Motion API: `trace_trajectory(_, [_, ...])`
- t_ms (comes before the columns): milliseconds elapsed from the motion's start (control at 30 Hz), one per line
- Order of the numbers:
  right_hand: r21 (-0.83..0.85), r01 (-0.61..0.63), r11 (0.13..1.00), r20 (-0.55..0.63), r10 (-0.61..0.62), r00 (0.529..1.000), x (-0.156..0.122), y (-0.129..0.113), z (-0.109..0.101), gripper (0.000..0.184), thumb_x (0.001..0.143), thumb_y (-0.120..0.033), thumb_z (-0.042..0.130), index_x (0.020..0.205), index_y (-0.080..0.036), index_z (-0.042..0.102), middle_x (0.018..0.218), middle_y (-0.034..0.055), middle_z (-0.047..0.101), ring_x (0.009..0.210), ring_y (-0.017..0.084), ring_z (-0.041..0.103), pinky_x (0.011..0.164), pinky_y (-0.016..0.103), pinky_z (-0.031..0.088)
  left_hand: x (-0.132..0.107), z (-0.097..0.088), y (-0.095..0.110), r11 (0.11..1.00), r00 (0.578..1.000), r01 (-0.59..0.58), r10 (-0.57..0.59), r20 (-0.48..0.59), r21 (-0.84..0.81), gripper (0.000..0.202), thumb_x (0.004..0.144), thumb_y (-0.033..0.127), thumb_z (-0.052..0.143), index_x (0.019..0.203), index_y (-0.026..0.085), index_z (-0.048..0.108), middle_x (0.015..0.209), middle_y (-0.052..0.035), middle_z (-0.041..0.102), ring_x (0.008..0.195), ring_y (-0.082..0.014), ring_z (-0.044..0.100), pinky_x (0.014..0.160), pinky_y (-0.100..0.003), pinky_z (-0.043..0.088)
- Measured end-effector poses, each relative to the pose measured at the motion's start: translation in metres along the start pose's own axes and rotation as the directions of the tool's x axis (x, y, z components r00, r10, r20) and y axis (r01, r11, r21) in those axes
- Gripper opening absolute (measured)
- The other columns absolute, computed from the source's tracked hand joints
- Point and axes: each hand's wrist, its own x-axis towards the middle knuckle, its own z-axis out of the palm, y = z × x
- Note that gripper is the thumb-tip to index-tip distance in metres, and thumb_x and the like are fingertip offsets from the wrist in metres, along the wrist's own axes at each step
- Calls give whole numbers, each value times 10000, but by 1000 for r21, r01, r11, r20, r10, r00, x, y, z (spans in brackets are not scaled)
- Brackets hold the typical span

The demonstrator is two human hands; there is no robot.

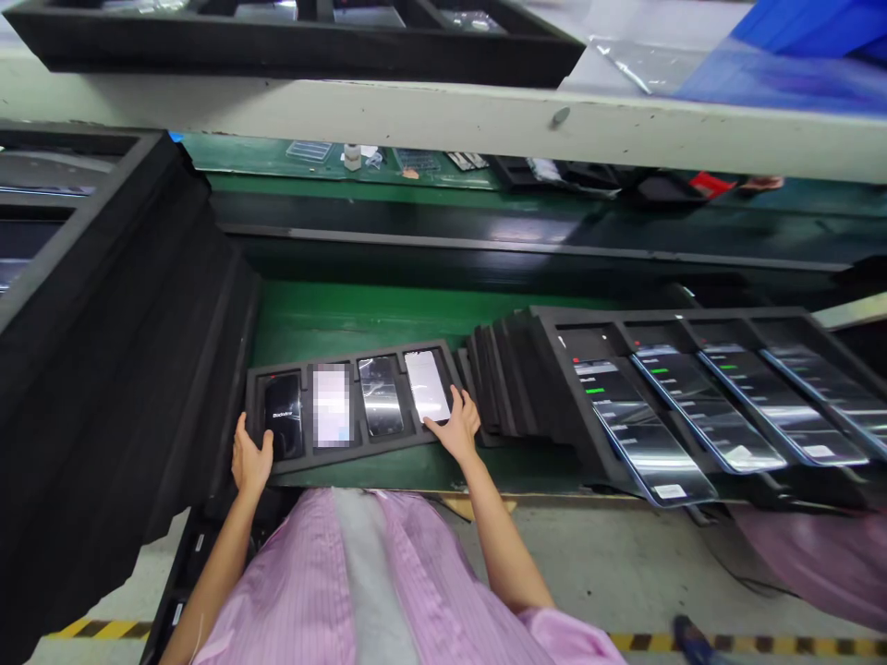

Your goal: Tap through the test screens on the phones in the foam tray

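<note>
A black foam tray (309, 366) with several slots lies slightly tilted on the green bench, one smartphone in each slot. My left hand (250, 455) grips the tray's left end, thumb over the rim beside a smartphone with a dark screen and white lettering (283, 427). At the other end, my right hand (457, 424) holds the tray's right edge, its thumb by a smartphone with a white lit screen (425, 380). Between these sit a smartphone with a blurred-out bright screen (331, 406) and a dark, glossy smartphone (381, 397).
A tall stack of black foam trays (117, 369) rises at left. On the right, another tray stack (509, 379) carries larger phones (651, 434). A dark conveyor belt (416, 217) runs behind. Overhead, a white shelf (346, 111) bears a black tray (297, 51).
</note>
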Motion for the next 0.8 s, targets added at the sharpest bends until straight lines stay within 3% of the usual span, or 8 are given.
trace_trajectory(167, [74,-74,995,-22,75,997,3,2,1,735,701,-484,482,1340,-190,271,1326,168,339,1206,318,335,940,473,287,0,-1,-1,999,999,22,-22,25,-22,629,849,368,445,1404,199,204,1382,-169,403,1215,-345,442,939,-504,406])
trace_trajectory(333, [-3,-83,997,0,83,997,4,-6,2,813,644,-512,561,1336,-190,281,1350,175,313,1216,333,309,956,476,264,-1,-2,-2,1000,1000,0,1,16,-24,614,847,355,454,1394,188,228,1353,-174,436,1208,-328,455,937,-479,416])
trace_trajectory(533, [5,-126,992,-43,126,991,6,-10,3,744,686,-501,522,1321,-177,311,1339,192,324,1197,351,329,933,485,276,-2,-4,-1,999,1000,-4,4,14,-35,613,840,337,468,1390,184,245,1361,-171,432,1204,-323,462,938,-467,419])
trace_trajectory(800, [50,-164,985,-42,167,985,5,-4,-3,706,676,-387,513,1322,-181,314,1241,178,414,1126,352,392,872,476,325,-1,-1,-4,999,1000,-17,17,-6,-31,612,837,335,485,1385,180,263,1346,-178,447,1190,-323,476,929,-475,426])
